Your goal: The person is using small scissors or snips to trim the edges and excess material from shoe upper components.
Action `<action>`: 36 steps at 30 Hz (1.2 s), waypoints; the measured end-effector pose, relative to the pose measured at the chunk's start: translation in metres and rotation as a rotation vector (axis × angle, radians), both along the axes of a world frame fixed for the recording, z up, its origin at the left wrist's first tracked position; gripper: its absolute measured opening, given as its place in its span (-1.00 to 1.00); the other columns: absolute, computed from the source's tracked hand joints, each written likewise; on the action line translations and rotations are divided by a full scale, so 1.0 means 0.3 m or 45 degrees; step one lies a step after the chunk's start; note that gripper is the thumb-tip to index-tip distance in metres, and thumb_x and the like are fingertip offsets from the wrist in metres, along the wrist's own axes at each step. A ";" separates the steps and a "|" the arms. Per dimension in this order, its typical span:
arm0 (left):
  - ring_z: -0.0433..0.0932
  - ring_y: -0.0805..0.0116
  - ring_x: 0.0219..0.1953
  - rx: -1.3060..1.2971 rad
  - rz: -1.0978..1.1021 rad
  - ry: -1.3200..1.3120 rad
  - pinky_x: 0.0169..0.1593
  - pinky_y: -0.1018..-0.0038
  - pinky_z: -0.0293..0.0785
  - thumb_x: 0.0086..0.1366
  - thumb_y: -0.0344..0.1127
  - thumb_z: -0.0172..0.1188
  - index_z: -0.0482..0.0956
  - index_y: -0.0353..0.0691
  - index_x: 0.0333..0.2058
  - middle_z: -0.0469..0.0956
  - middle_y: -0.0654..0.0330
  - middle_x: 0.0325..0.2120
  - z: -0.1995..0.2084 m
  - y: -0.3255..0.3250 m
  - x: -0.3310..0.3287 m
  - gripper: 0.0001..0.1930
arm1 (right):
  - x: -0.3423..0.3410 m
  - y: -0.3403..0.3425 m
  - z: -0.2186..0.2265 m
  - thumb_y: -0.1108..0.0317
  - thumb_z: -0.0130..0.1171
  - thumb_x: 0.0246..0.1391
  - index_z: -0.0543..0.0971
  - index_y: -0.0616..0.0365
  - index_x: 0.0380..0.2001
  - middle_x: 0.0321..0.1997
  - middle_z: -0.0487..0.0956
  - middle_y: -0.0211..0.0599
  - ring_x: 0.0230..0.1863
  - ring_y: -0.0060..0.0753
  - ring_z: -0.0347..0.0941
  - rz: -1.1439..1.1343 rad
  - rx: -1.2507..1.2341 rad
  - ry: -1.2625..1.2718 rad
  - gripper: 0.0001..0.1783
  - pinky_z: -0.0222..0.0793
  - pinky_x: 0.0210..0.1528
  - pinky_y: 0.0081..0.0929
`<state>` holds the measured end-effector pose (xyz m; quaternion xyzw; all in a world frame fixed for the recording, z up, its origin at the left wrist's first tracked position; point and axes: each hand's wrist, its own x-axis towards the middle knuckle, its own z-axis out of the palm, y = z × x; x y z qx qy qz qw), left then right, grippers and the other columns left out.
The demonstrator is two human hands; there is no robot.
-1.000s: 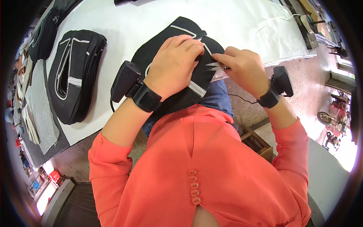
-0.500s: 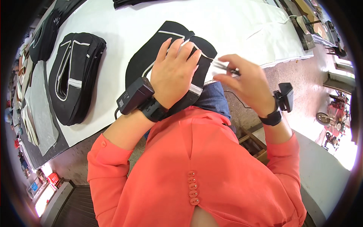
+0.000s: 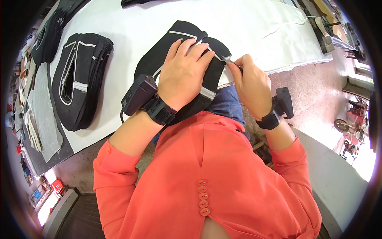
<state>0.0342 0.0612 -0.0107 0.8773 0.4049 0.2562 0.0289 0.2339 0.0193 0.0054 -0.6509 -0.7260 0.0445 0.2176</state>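
Blk fabric (image 3: pixel 213 73) under L fingers (image 3: pixel 198 51); R fingers (image 3: pixel 247 62) grip snips (image 3: pixel 226 59).

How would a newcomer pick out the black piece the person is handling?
Find the white tabletop, then its edge nearest the coral shirt. Overhanging it is a black piece with pale trim. Unlike the similarly trimmed black stack farther left, it has the left hand spread on it.

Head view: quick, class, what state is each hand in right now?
Left hand: open, palm down on the black fabric piece.
Right hand: closed, holding a small bladed tool near the piece's edge.
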 end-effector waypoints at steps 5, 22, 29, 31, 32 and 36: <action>0.41 0.09 0.22 -0.042 -0.018 0.136 0.36 -0.03 0.21 0.25 -0.27 0.33 0.63 0.03 0.06 0.52 0.21 0.08 0.036 -0.007 0.000 -0.63 | 0.017 0.013 -0.011 0.10 0.20 0.32 0.46 0.10 -0.34 -0.53 0.60 -0.14 -0.48 0.01 0.57 -0.023 -0.062 0.161 -0.69 0.44 -0.48 -0.16; 0.48 0.35 0.21 -1.380 0.647 -0.930 0.25 0.40 0.40 0.52 -0.29 0.07 0.39 -0.28 0.25 0.44 0.16 0.19 0.203 -0.177 -0.453 -0.60 | 0.030 0.072 0.086 0.41 0.46 -0.06 0.62 0.26 -0.20 -0.42 0.62 -0.28 -0.43 -0.46 0.52 0.563 -0.698 0.569 -0.66 0.45 -0.29 -0.50; 0.51 0.34 0.13 -1.752 0.565 -1.167 0.19 0.38 0.44 0.49 -0.28 0.12 0.29 -0.31 0.34 0.47 0.17 0.15 0.222 -0.330 -0.495 -0.48 | -0.084 0.087 0.091 0.36 0.45 -0.06 0.60 0.21 -0.24 -0.52 0.56 -0.23 -0.47 -0.28 0.52 0.603 -0.772 0.537 -0.68 0.40 -0.38 -0.38; 0.53 0.47 0.05 -1.748 0.471 -1.073 0.15 0.46 0.45 0.46 -0.34 0.16 0.39 -0.32 0.25 0.58 0.24 0.01 0.228 -0.317 -0.463 -0.56 | -0.123 0.081 0.091 0.30 0.44 -0.05 0.59 0.17 -0.24 -0.54 0.56 -0.18 -0.48 -0.09 0.55 0.548 -0.739 0.521 -0.68 0.41 -0.38 -0.28; 0.54 0.52 0.01 -1.710 0.456 -1.057 0.13 0.49 0.46 0.44 -0.38 0.18 0.46 -0.33 0.19 0.63 0.25 -0.07 0.209 -0.313 -0.458 -0.62 | -0.132 0.081 0.084 0.33 0.44 -0.04 0.60 0.17 -0.22 -0.51 0.59 -0.20 -0.48 -0.15 0.56 0.553 -0.726 0.522 -0.68 0.42 -0.38 -0.30; 0.53 0.56 -0.01 -0.765 0.548 -0.742 0.10 0.54 0.43 0.43 -0.41 0.17 0.50 -0.37 0.15 0.62 0.26 -0.04 0.312 -0.200 -0.498 -0.65 | -0.153 0.073 0.021 0.41 0.44 0.01 0.62 0.21 -0.14 -0.42 0.65 -0.24 -0.39 -0.33 0.60 0.522 -0.550 0.849 -0.67 0.46 -0.29 -0.42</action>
